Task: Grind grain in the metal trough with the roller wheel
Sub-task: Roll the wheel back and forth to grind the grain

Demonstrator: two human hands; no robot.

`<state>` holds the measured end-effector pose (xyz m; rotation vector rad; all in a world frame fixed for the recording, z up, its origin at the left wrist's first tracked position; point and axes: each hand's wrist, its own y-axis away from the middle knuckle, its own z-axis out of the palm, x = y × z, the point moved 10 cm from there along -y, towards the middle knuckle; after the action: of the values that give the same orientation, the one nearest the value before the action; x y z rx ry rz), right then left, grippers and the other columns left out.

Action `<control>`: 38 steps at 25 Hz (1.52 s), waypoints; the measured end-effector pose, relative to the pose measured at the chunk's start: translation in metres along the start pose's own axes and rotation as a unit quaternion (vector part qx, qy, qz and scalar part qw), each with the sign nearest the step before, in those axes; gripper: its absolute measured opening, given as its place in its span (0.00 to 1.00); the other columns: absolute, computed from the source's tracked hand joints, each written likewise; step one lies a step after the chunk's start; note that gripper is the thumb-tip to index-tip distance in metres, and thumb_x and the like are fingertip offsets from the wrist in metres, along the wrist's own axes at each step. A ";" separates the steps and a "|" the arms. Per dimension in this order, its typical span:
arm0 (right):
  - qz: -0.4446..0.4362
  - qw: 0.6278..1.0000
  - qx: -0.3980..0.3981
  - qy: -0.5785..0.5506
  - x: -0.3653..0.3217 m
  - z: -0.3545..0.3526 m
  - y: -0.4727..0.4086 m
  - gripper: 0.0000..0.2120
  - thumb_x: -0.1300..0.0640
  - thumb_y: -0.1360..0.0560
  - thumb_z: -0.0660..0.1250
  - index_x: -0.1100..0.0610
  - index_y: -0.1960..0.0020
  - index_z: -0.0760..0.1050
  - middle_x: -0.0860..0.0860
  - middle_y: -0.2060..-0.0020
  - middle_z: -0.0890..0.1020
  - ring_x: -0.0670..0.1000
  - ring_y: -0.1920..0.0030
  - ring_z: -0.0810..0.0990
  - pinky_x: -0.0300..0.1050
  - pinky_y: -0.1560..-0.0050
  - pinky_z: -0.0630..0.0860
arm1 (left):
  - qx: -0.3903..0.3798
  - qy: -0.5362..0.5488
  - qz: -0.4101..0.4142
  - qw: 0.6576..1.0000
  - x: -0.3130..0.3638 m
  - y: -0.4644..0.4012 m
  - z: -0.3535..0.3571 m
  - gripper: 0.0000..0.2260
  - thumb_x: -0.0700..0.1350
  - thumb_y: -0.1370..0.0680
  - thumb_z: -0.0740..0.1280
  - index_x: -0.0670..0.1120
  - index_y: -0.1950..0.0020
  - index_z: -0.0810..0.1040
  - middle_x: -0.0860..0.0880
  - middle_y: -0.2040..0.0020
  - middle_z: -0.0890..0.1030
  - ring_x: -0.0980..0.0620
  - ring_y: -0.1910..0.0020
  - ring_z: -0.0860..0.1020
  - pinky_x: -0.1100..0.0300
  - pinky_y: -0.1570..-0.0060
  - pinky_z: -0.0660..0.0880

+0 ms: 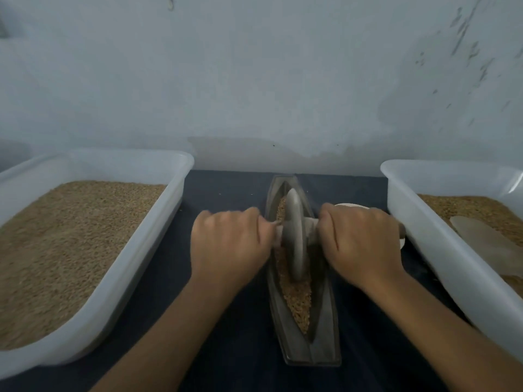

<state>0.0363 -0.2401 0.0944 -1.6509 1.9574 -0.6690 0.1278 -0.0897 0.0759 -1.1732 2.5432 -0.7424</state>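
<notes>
While my left hand [226, 247] and right hand [358, 244] each curl tight round an axle end, the wheel [295, 236] stands upright in the trough [325, 329] between the two tubs [127, 264], so I judge the load falls evenly on the grain [297, 301]. Fists hide the axle; motion blur softens the fingers, and a pale dish [352, 205] peeks from behind my right hand.

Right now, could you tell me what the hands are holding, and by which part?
The roller wheel, by its axle handles: left hand grips the left one, right hand the right.
</notes>
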 end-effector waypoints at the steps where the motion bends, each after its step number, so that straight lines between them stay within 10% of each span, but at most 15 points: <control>1: -0.019 0.999 0.025 -0.016 -0.007 -0.010 0.011 0.19 0.50 0.16 0.50 0.49 0.65 0.66 0.44 0.73 0.67 0.47 0.74 0.66 0.45 0.71 0.63 | 0.026 0.041 -0.012 0.999 -0.002 0.015 -0.007 0.17 0.49 0.19 0.50 0.51 0.67 0.65 0.55 0.73 0.65 0.53 0.76 0.62 0.54 0.69 0.62; 8: -0.010 1.000 0.017 -0.010 -0.001 -0.008 0.008 0.21 0.48 0.16 0.50 0.48 0.66 0.68 0.43 0.74 0.67 0.44 0.75 0.65 0.42 0.70 0.57 | 0.051 -0.004 0.049 0.997 0.005 0.002 -0.007 0.15 0.47 0.20 0.60 0.49 0.66 0.62 0.56 0.73 0.64 0.54 0.77 0.62 0.57 0.71 0.59; 12: 0.003 0.978 -0.167 0.128 0.034 0.058 -0.060 0.16 0.49 0.18 0.52 0.48 0.64 0.60 0.48 0.67 0.69 0.48 0.68 0.64 0.47 0.68 0.59 | -0.138 -0.069 0.081 0.985 -0.004 -0.066 0.045 0.08 0.53 0.21 0.50 0.50 0.54 0.63 0.48 0.58 0.71 0.43 0.60 0.69 0.48 0.60 0.67; 15: 0.023 0.945 -0.319 0.076 0.053 0.090 -0.067 0.13 0.52 0.17 0.58 0.49 0.56 0.55 0.51 0.58 0.69 0.50 0.60 0.69 0.52 0.60 0.68 | -0.241 -0.014 0.008 0.970 -0.009 -0.103 0.058 0.25 0.58 0.29 0.41 0.46 0.53 0.73 0.43 0.47 0.79 0.42 0.55 0.71 0.47 0.55 0.65; 20: 0.033 0.991 -0.114 0.053 0.025 0.037 -0.018 0.18 0.47 0.18 0.47 0.49 0.64 0.64 0.46 0.72 0.69 0.49 0.71 0.69 0.48 0.69 0.69 | -0.082 -0.097 0.113 0.986 0.013 -0.040 0.019 0.08 0.50 0.18 0.57 0.49 0.56 0.68 0.50 0.61 0.74 0.45 0.64 0.73 0.52 0.66 0.66; 26: -0.032 0.999 0.026 -0.014 -0.017 -0.022 0.026 0.20 0.49 0.16 0.50 0.50 0.62 0.72 0.44 0.70 0.71 0.49 0.70 0.69 0.48 0.65 0.64 | 0.033 -0.008 0.109 0.994 0.014 0.031 -0.023 0.17 0.45 0.21 0.67 0.52 0.66 0.63 0.56 0.74 0.63 0.55 0.79 0.61 0.61 0.79 0.61; 30: 0.019 0.998 -0.017 0.053 -0.001 -0.001 -0.006 0.26 0.45 0.17 0.46 0.50 0.69 0.68 0.45 0.76 0.68 0.46 0.76 0.66 0.43 0.71 0.59 | -0.069 -0.086 0.171 0.979 0.013 -0.010 0.020 0.14 0.47 0.23 0.65 0.49 0.57 0.58 0.51 0.66 0.66 0.48 0.69 0.69 0.56 0.72 0.64; 35: 0.092 0.974 -0.194 0.070 0.038 0.066 -0.085 0.26 0.42 0.17 0.47 0.53 0.66 0.70 0.52 0.69 0.72 0.54 0.67 0.71 0.49 0.65 0.61 | -0.295 0.030 -0.011 0.955 -0.030 -0.090 0.083 0.19 0.57 0.27 0.50 0.48 0.47 0.71 0.45 0.51 0.76 0.42 0.52 0.74 0.47 0.51 0.68; 38: 0.079 0.972 -0.203 0.090 0.033 0.065 -0.089 0.29 0.40 0.18 0.44 0.54 0.65 0.71 0.51 0.69 0.72 0.54 0.66 0.72 0.48 0.65 0.62 | -0.270 0.024 -0.041 0.962 -0.034 -0.082 0.081 0.10 0.51 0.19 0.57 0.48 0.45 0.73 0.45 0.51 0.76 0.41 0.52 0.75 0.47 0.54 0.68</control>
<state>0.1401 -0.2892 0.1003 -1.6813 2.4553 -0.3843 0.2358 -0.1365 0.0525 -1.4320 2.8470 -0.0779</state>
